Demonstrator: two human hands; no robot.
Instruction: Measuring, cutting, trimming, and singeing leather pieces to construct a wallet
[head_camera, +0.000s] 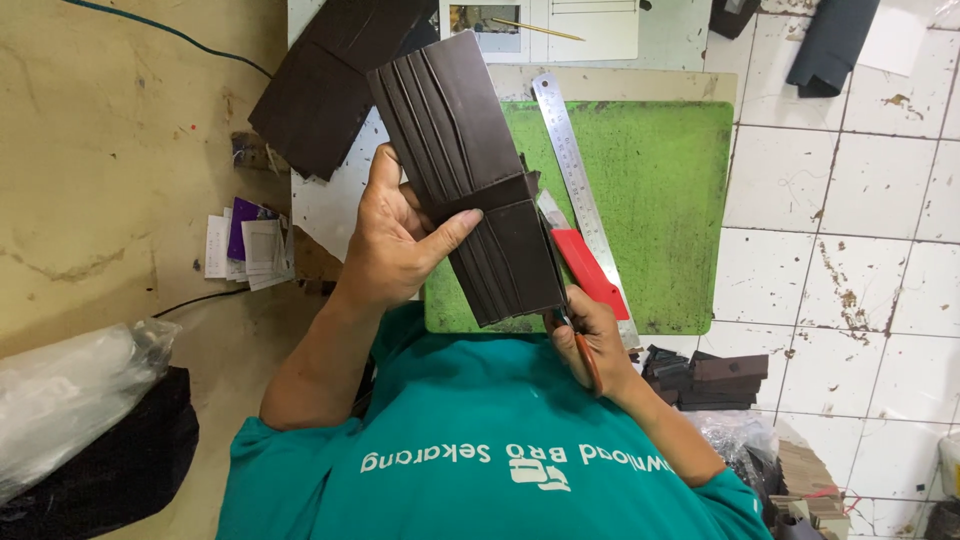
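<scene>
The left hand (395, 240) grips a dark brown pleated leather wallet panel (470, 175), fingers closed around its middle, above the green cutting mat (660, 190); the right hand (592, 340) seems closed on orange-handled scissors (585, 355) at the panel's lower edge. A steel ruler (575, 165) lies on the mat.

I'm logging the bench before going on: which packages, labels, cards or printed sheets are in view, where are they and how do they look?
Stack of small cards: left of the left hand, on the tan surface; white rectangles, one purple.
Printed sheet: top centre, beyond the green cutting mat; white, with a small picture panel and ruled boxes.
Clear plastic bag: lower left; crumpled, whitish, lying on something black.
No screens in view.
</scene>
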